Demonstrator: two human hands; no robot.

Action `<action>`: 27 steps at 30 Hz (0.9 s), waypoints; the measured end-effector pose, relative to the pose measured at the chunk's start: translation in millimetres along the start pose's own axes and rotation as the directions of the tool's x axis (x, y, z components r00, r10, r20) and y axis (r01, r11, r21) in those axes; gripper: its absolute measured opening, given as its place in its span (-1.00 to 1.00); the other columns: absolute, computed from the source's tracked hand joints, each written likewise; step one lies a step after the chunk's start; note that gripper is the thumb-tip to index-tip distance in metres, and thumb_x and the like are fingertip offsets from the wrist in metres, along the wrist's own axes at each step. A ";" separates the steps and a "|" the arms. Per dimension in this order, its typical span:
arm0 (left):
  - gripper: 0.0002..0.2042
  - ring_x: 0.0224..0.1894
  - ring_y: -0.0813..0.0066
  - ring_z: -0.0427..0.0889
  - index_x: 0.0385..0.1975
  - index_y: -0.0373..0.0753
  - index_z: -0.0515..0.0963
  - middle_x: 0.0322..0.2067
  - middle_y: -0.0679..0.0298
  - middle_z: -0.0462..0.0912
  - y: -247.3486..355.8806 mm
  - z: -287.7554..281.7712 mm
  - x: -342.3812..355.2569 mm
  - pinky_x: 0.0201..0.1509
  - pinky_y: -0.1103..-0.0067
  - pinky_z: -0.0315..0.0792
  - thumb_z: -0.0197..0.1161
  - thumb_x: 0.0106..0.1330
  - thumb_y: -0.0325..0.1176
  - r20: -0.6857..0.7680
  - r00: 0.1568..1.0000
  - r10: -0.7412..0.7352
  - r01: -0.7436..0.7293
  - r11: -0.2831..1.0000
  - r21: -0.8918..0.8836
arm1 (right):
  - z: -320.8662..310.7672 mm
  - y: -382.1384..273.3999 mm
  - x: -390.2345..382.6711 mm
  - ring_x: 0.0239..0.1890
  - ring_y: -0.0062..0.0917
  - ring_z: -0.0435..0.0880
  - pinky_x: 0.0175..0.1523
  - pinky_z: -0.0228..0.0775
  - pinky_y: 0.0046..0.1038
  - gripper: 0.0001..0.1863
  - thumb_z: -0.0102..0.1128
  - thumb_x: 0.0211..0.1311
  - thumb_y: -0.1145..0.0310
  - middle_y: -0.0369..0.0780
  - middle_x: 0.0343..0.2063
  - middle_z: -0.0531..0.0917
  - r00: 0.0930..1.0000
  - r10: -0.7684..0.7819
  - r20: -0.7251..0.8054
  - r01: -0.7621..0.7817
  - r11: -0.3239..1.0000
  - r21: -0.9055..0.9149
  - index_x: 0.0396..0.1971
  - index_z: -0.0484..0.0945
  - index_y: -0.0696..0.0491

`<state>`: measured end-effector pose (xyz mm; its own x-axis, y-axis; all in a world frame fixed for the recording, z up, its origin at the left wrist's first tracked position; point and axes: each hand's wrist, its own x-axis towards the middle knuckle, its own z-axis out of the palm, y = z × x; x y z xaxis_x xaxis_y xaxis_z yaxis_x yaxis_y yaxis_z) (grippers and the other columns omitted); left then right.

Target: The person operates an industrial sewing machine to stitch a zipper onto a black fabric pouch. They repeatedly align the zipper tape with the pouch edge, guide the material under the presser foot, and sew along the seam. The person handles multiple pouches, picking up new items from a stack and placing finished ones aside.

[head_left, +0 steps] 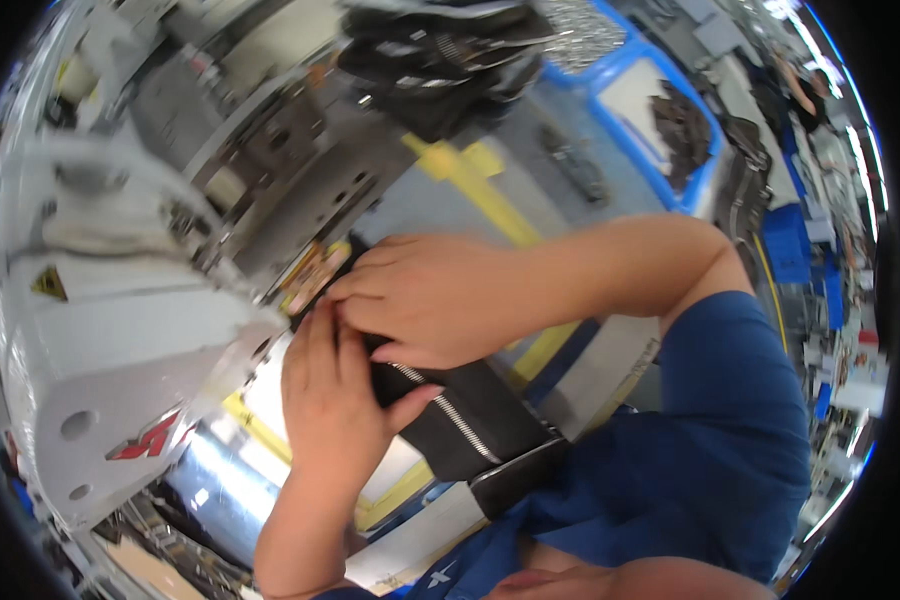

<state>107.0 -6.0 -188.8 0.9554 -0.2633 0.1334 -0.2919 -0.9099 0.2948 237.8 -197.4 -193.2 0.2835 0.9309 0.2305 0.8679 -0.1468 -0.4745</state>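
A black fabric piece (467, 390) with a silver metal zipper (460, 420) stretches from the machine's needle area toward my body. On its far end lies my left hand (335, 385), fingers stretched forward and thumb spread out beside the zipper. My right hand (435, 300) reaches across from the right and rests on the same cloth, its fingers extended and thumb apart. The fingertips of both hands meet close to the white sewing machine (120, 340), and the hands hide part of the fabric there.
A pile of dark zippered pieces (440, 60) is heaped at the far side. Yellow tape strips (480, 190) mark the grey table. Farther right stands a blue-rimmed bin (705, 130) with dark pieces in it. Another person (810, 100) is in the far right background.
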 end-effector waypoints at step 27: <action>0.04 0.41 -0.25 0.41 0.36 -0.56 0.39 0.40 -0.23 0.43 3.3 2.3 -6.1 0.52 0.11 0.29 0.68 -0.02 0.06 -0.032 0.999 -0.004 0.004 1.000 0.008 | -216.5 169.4 -260.8 -0.29 -0.25 0.79 -0.09 0.63 -0.28 -0.78 0.62 0.03 0.35 -0.18 -0.41 0.80 0.366 0.894 -0.260 -0.814 0.173 -0.554 -0.29 0.80 0.01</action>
<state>100.3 -8.0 -190.9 0.9547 -0.2492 0.1625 -0.2874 -0.9136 0.2876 399.2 -537.5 -149.8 0.9852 0.1230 -0.1190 0.1452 -0.9687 0.2013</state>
